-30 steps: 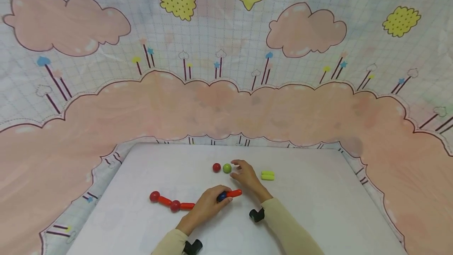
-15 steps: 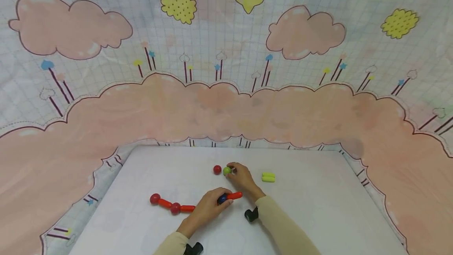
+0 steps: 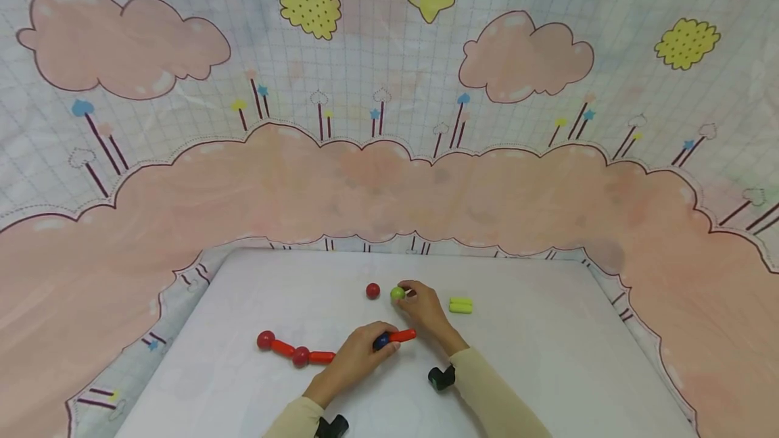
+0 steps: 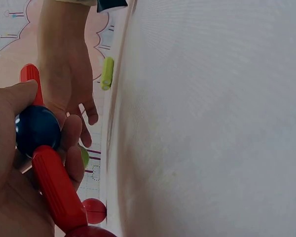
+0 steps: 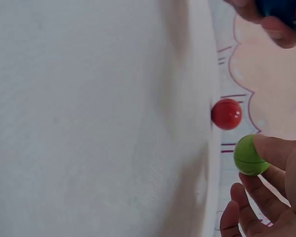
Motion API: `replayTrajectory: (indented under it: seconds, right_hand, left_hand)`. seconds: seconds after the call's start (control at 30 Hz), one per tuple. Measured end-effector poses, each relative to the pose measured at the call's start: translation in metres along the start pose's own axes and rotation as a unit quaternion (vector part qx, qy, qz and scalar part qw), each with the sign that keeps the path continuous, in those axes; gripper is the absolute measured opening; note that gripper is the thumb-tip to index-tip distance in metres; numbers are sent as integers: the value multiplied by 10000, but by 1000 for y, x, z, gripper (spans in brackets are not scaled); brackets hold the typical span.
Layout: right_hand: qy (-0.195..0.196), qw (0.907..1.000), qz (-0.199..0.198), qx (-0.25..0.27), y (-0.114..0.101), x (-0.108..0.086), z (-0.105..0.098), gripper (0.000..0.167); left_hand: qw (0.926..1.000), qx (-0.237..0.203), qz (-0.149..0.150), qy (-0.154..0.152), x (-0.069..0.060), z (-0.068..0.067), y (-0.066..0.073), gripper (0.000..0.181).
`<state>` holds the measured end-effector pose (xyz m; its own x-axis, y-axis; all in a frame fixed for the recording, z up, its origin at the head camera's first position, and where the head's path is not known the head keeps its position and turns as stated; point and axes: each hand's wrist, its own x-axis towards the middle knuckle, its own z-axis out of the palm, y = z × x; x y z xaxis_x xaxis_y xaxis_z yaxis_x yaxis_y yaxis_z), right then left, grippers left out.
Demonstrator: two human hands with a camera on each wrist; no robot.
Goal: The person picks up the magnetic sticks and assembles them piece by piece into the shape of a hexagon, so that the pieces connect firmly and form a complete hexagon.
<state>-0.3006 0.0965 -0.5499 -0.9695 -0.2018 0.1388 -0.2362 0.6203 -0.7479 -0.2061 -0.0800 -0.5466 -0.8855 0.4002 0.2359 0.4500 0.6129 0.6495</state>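
My left hand (image 3: 359, 350) grips a blue ball (image 4: 38, 131) joined between two red rods; its thumb lies along the upper red rod (image 4: 30, 74). The lower red rod (image 4: 59, 190) runs on to a red ball at the bottom edge of the left wrist view. In the head view a chain of red balls (image 3: 301, 357) and red rods (image 3: 321, 357) extends left from under this hand, which hides part of it. My right hand (image 3: 424, 306) pinches a green ball (image 5: 249, 155) between thumb and fingers, seemingly just off the table.
A loose red ball (image 3: 372, 290) sits left of the green one. Two yellow-green rods (image 3: 460, 305) lie side by side right of my right hand. The white table (image 3: 548, 357) ends at a patterned cloth backdrop (image 3: 426, 195).
My right hand has closed on the green ball and moved it slightly right, away from the loose red ball. My left hand stays in place with its grip.
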Motion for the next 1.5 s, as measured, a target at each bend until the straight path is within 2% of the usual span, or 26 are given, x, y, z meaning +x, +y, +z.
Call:
replayTrajectory:
  seconds: [0.2,0.33,0.57,0.8,1.17,1.33,1.5]
  right_hand:
    - [216,9995,-231,-23,-4,-10,-14,37]
    - [354,9986,-381,-91,-6,-18,-22,37]
    - [448,9985,-309,-64,-5,-29,-33,37]
    - [651,9968,-457,82,-2,-40,-42,35]
    - [758,9968,-220,100,0,-56,-51,35]
    - [808,9961,-271,230,2,-63,-55,34]
    - [804,9957,-362,293,5,-72,-57,34]
  left_hand:
    - [9999,18,-84,-59,1,0,-1,29]
    - [10000,66,-10,-15,2,0,-2,30]
    - [9999,68,109,68,3,-1,-4,30]
    - [10000,15,-30,-23,5,0,-5,31]
    - [9999,88,-7,91,5,1,-4,32]
    - [9998,92,20,162,4,2,-4,30]
    - [9998,64,-117,145,4,2,-3,31]
